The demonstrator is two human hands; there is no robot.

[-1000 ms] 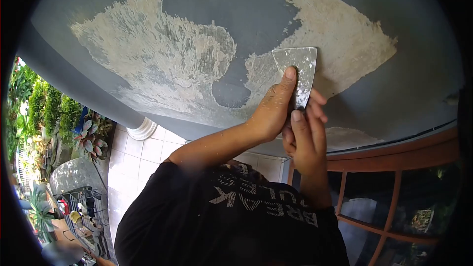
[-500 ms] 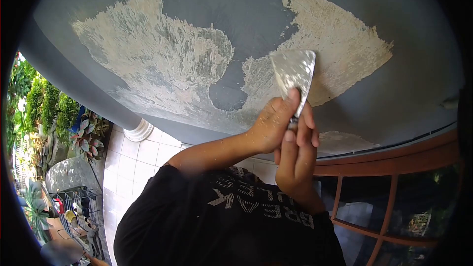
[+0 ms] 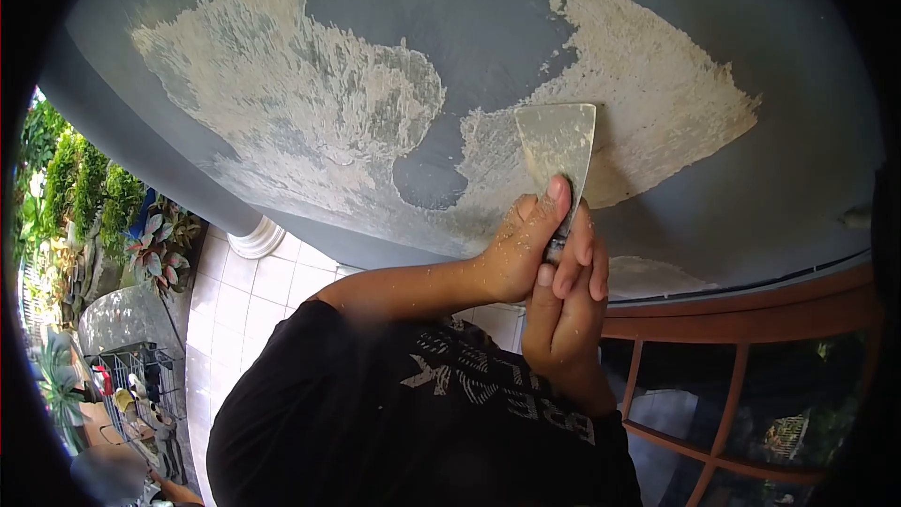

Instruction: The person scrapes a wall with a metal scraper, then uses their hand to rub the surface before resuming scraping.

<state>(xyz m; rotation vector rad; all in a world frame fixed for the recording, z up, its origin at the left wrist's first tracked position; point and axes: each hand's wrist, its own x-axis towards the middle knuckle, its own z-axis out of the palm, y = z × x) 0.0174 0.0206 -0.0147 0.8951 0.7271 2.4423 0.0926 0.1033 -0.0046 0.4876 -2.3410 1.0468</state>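
Observation:
A putty knife (image 3: 560,136) with a wide, dusty metal blade points up against the wall. Its blade edge lies at the patch of stripped, pale plaster (image 3: 657,84) on the right. My left hand (image 3: 514,249) is closed on the tool, thumb laid along the base of the blade, with crumbs of debris on the skin. Just below, my right hand (image 3: 568,319) is closed around the lower handle, close against the left. Most of the handle is hidden by my fingers. Grey paint (image 3: 432,174) still covers the strip between the stripped patches.
Another stripped patch (image 3: 300,84) spreads across the wall at left. A brown window frame (image 3: 732,319) with dark panes stands at lower right. A round grey column (image 3: 169,160) rises from white floor tiles (image 3: 225,282). Plants (image 3: 160,249) and a wire rack (image 3: 141,385) sit at far left.
The blade's top edge has come slightly down the wall, and the blade looks sharper, less blurred. Both hands keep their hold. The view has shifted a little.

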